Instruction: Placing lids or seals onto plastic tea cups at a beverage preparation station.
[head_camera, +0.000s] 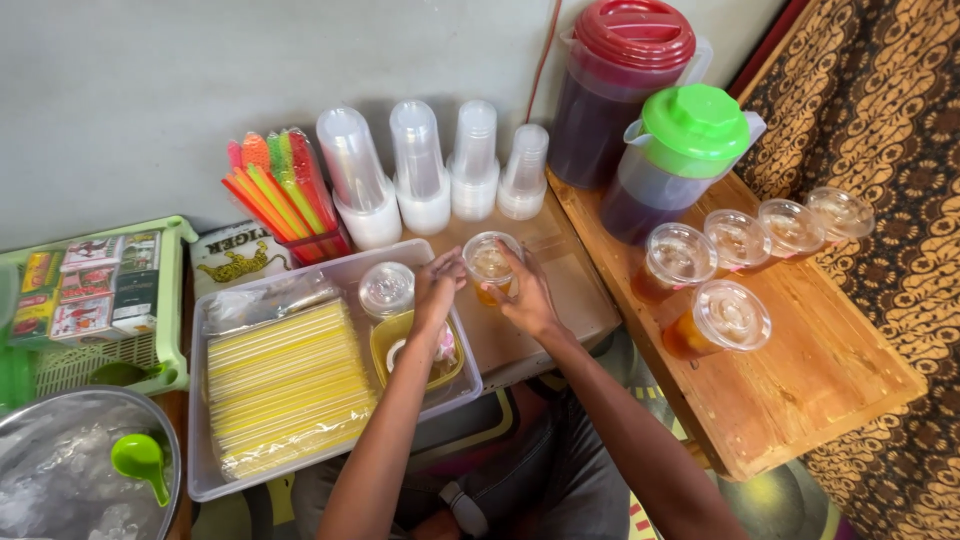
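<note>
Both my hands are on a clear plastic cup (491, 262) of amber drink with a clear lid on top. My left hand (437, 290) grips its left side and my right hand (526, 295) its right side, fingers at the rim. The cup stands on a brown surface just right of a clear plastic bin (205, 400). In the bin lie a pack of yellow straws (285, 385), a stack of clear lids (386, 288) and a yellow bowl (392, 335).
Several lidded cups of tea (720, 318) stand on a wooden board (800, 390) at right, behind them a red-lidded pitcher (620, 85) and a green-lidded pitcher (675, 160). Stacks of empty cups (420, 170), coloured straws (280, 195), a green basket (150, 350) and an ice bowl with green scoop (140, 460) sit left.
</note>
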